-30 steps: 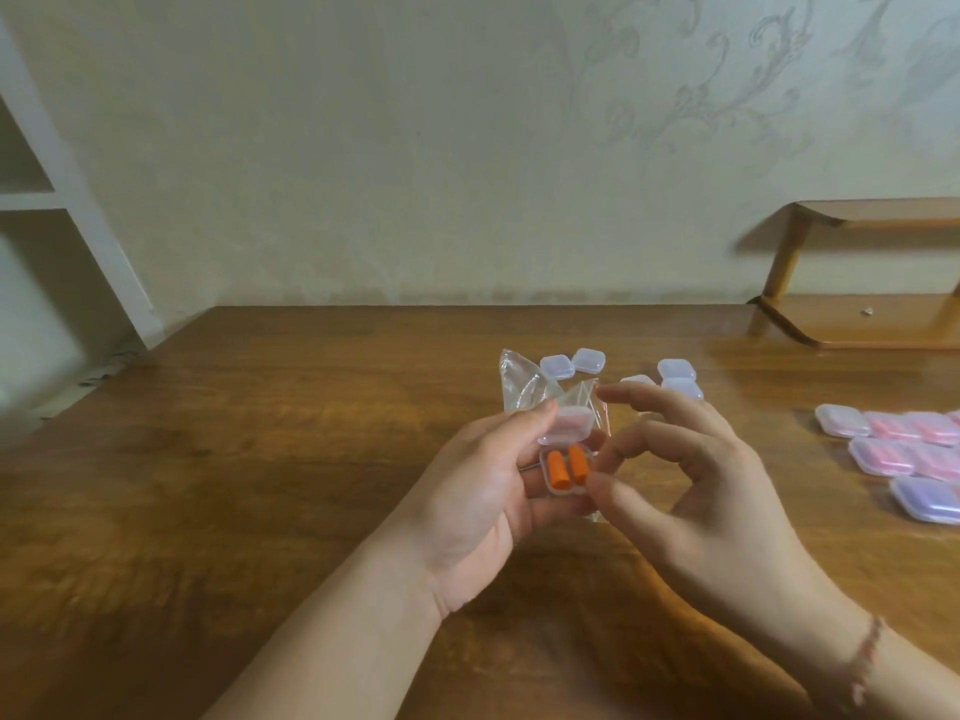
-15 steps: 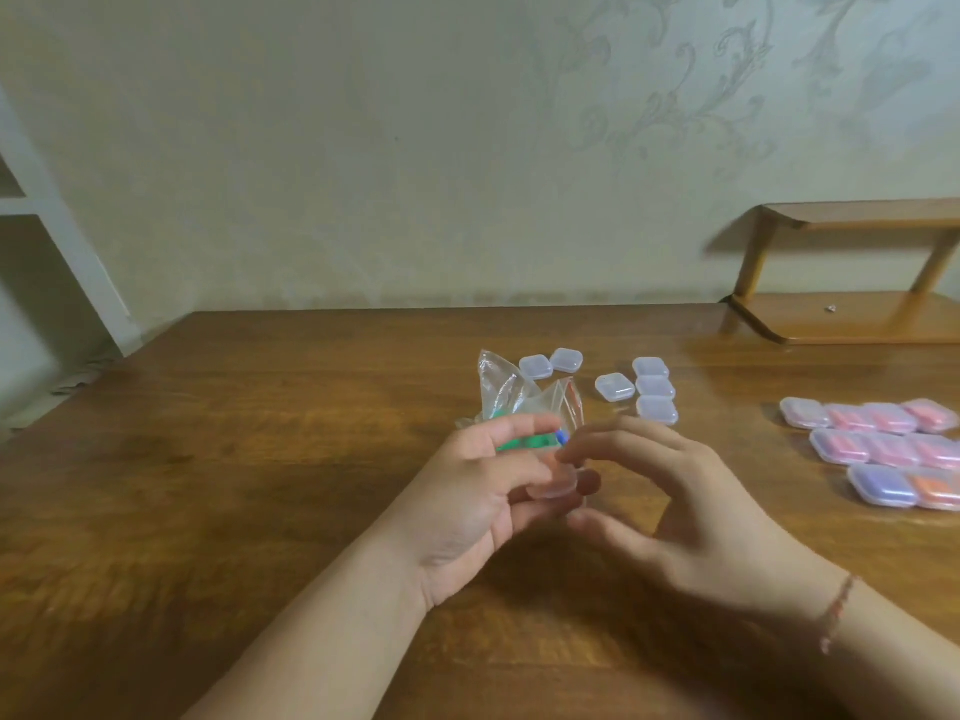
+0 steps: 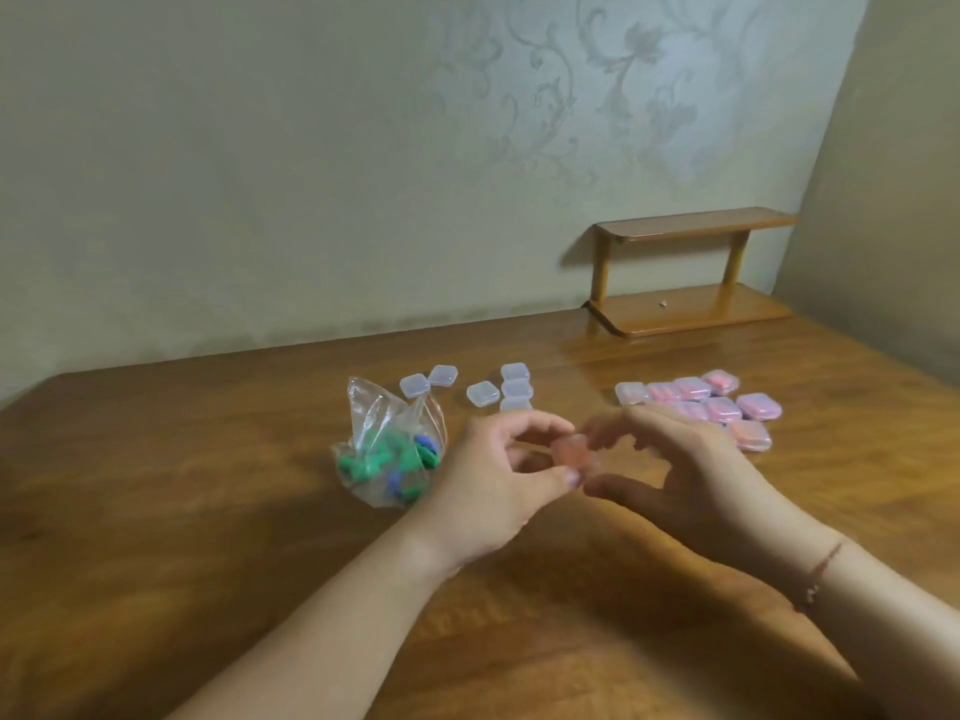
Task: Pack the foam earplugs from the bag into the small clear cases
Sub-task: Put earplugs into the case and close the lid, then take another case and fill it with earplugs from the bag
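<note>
Two hands meet over a brown wood table [image 3: 182,511]. Between them is one small case [image 3: 574,452] that looks pink-orange inside, but it is blurry. The left hand [image 3: 498,485] has its fingers bent, and its thumb and first finger pinch the left side of the case. The right hand [image 3: 685,475] also has bent fingers, and its fingertips [image 3: 597,433] and thumb pinch the right side of the case. Both hands hold the case up above the table, not on it. Whether its lid is closed is too blurry to tell. Just left of the left hand a clear bag [image 3: 387,444] sits on the table with its top sticking up. Inside it are green and blue earplugs [image 3: 379,457]. Behind the hands, a few empty cases [image 3: 480,393] lie on the table, two close to the bag's top and four more a little to the right. Farther right, near the right hand, is a bunch of filled cases [image 3: 722,407] that look pink, lying side by side in rows. A thin red string [image 3: 823,566] is around the right wrist. At the back right a small wood shelf [image 3: 691,275] stands on the table against the wall [image 3: 260,174].
</note>
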